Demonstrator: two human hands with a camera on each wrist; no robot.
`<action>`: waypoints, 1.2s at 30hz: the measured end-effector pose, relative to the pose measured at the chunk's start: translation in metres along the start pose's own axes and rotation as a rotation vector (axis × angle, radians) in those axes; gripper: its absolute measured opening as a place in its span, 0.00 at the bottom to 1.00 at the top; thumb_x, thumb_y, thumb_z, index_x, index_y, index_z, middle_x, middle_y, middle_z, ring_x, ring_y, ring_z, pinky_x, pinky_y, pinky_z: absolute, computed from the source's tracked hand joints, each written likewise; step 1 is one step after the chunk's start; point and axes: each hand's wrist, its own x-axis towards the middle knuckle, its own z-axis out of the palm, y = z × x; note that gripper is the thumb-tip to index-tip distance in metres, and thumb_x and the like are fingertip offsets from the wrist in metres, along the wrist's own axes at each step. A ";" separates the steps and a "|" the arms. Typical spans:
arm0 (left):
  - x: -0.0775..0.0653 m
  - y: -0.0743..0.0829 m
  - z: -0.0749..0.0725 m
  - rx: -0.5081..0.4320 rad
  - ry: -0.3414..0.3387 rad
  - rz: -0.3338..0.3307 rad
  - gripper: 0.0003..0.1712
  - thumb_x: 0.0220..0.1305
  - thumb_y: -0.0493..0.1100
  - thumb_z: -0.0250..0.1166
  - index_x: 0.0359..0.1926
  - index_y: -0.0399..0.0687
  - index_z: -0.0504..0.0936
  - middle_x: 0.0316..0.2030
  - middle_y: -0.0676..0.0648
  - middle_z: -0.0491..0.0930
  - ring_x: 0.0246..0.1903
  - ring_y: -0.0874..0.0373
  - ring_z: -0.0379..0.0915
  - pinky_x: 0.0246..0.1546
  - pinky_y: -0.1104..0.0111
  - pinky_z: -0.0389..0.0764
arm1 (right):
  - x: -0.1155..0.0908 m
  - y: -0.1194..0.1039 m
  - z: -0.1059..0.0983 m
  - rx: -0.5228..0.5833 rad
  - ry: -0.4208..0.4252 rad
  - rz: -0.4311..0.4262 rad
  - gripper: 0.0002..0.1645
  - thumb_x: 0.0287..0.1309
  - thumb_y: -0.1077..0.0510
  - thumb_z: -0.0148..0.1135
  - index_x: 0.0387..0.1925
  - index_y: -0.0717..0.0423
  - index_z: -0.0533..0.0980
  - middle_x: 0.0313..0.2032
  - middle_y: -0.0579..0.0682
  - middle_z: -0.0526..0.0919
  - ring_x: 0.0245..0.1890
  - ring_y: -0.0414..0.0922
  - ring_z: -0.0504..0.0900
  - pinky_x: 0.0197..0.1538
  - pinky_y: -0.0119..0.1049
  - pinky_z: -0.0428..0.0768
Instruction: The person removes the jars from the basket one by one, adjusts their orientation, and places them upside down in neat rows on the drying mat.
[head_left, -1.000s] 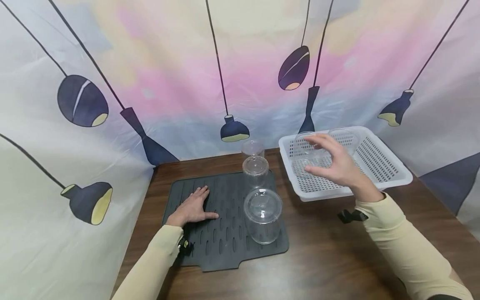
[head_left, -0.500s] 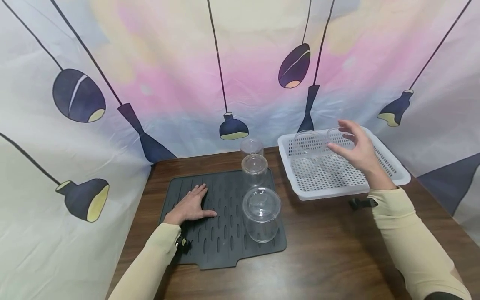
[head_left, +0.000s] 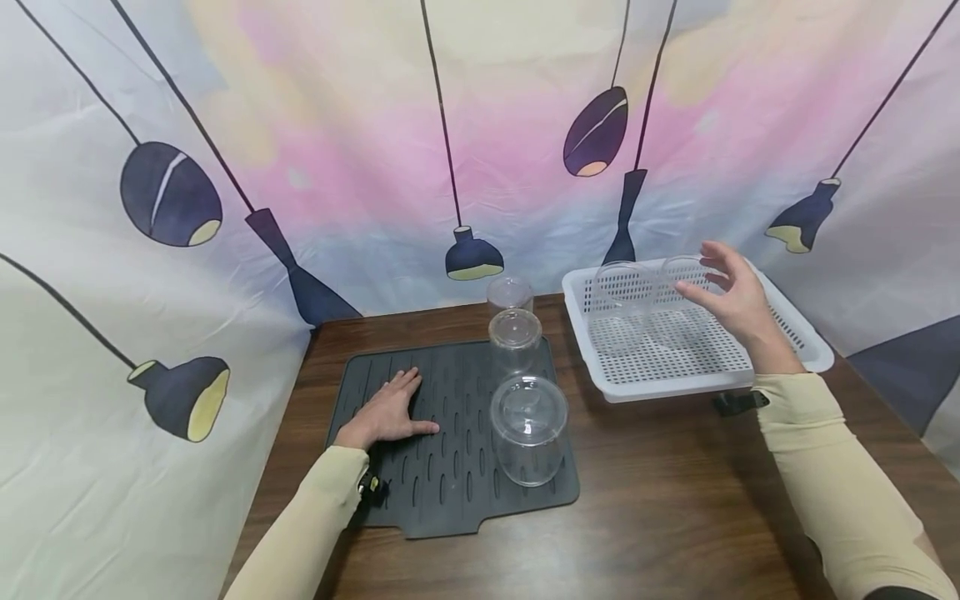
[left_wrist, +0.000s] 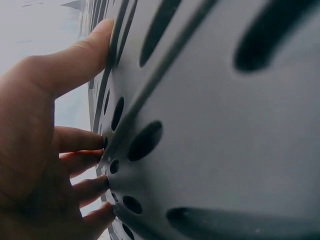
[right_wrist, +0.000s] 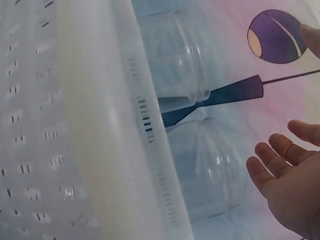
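Note:
My left hand (head_left: 386, 414) rests with fingers spread on a dark grey ribbed mat (head_left: 442, 492). The left wrist view shows its fingertips touching the mat's slotted surface (left_wrist: 215, 135). Along the mat's right side stand a large clear jar (head_left: 529, 446), a smaller clear jar (head_left: 515, 343) and a third clear jar (head_left: 510, 293) at the back. Two more clear jars, a left one (head_left: 618, 321) and a right one (head_left: 671, 321), stand in the white basket (head_left: 660, 388). Beside the right one, my right hand (head_left: 738, 304) hovers with fingers apart; the right wrist view shows nothing in it.
The brown wooden table (head_left: 637, 492) bears the mat on the left and the basket at the back right. A fabric backdrop (head_left: 360, 167) printed with hanging lamps closes off the back and sides.
My right hand has moved right over the basket, from near the left jar to beside the right one, staying unfilled. My left hand has stayed on the mat.

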 end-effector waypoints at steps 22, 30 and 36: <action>-0.001 0.000 0.000 -0.015 0.000 -0.001 0.61 0.52 0.69 0.69 0.73 0.36 0.57 0.75 0.38 0.49 0.74 0.38 0.43 0.71 0.44 0.52 | 0.010 0.024 -0.005 -0.055 0.035 0.138 0.56 0.56 0.43 0.69 0.77 0.49 0.48 0.76 0.56 0.50 0.75 0.59 0.50 0.74 0.54 0.52; -0.003 -0.001 0.002 -0.028 0.005 0.000 0.60 0.52 0.69 0.69 0.73 0.36 0.57 0.75 0.38 0.50 0.74 0.38 0.42 0.71 0.44 0.51 | 0.013 0.030 -0.006 -0.066 0.057 0.139 0.56 0.56 0.43 0.69 0.77 0.51 0.48 0.76 0.58 0.50 0.75 0.58 0.50 0.75 0.52 0.51; -0.003 0.000 0.000 -0.034 0.011 0.007 0.60 0.52 0.68 0.69 0.73 0.35 0.57 0.75 0.37 0.50 0.74 0.37 0.43 0.71 0.44 0.51 | 0.014 0.033 -0.008 -0.081 0.061 0.172 0.60 0.55 0.41 0.69 0.77 0.52 0.45 0.75 0.60 0.49 0.74 0.60 0.50 0.74 0.55 0.51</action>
